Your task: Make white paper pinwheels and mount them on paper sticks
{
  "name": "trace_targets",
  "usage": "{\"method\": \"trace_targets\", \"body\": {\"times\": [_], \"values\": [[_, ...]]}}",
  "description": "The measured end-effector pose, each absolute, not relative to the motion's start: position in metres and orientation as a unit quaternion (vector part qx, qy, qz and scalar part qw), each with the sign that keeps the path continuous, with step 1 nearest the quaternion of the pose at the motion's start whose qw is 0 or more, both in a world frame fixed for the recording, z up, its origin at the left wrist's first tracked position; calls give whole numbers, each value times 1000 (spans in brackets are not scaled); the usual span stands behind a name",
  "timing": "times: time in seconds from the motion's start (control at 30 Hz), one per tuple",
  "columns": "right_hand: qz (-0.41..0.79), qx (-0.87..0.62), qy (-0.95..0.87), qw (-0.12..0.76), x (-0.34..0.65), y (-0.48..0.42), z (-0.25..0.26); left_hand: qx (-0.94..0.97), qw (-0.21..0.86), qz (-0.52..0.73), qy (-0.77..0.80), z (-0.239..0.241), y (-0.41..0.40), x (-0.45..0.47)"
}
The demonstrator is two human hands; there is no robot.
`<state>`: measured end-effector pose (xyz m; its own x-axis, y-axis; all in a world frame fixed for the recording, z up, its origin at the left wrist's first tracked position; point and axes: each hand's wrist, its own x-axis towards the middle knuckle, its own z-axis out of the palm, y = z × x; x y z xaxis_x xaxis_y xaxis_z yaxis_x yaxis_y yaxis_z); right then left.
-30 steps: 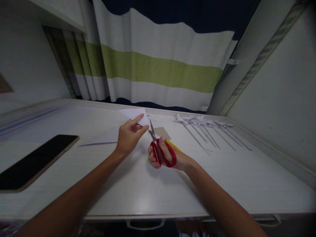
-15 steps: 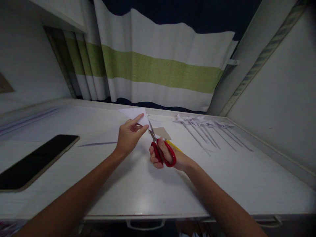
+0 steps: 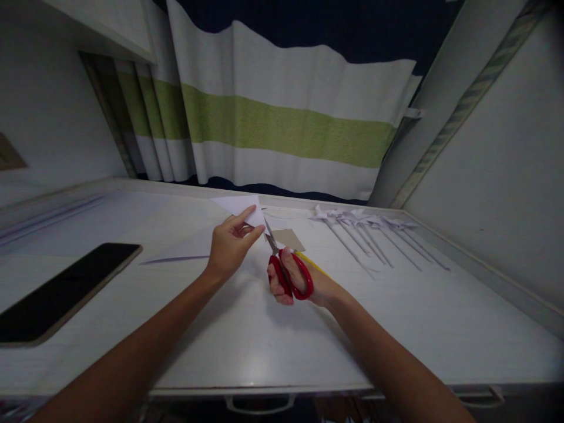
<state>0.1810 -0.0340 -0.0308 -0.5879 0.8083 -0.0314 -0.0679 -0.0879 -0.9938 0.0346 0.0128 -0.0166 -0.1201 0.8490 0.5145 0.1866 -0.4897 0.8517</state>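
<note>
My left hand (image 3: 231, 244) pinches a folded piece of white paper (image 3: 238, 204) between thumb and fingers, holding it above the desk. Closed round the red handles of a pair of scissors (image 3: 291, 276) is my right hand (image 3: 315, 282). The scissor blades point up and away, close against the right edge of the paper beside my left thumb. Whether the blades have paper between them I cannot make out. Behind the scissors lie a tan square (image 3: 287, 238) and a yellow stick-like thing (image 3: 314, 263), partly hidden by my right hand.
A black phone (image 3: 66, 291) lies on the white desk (image 3: 247, 352) at the left. Another folded white sheet (image 3: 180, 249) rests behind my left forearm. Several folded paper flowers on stems (image 3: 365, 226) lie at the right back. A striped curtain (image 3: 286, 123) hangs behind the desk.
The scissor blades look slightly closer together at the paper's edge. Both hands keep nearly the same place, and the view has shifted a little.
</note>
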Motion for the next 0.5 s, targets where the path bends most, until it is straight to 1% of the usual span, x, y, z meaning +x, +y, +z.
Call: {"method": "trace_targets", "body": {"times": [0.3,0.5], "values": [[651,-329,-598,331,180,-34,-33,603,263,618,430,-18,13,36],[632,-370,-600,323,178,-35,-30,611,249,613,435,-20,14,35]]}}
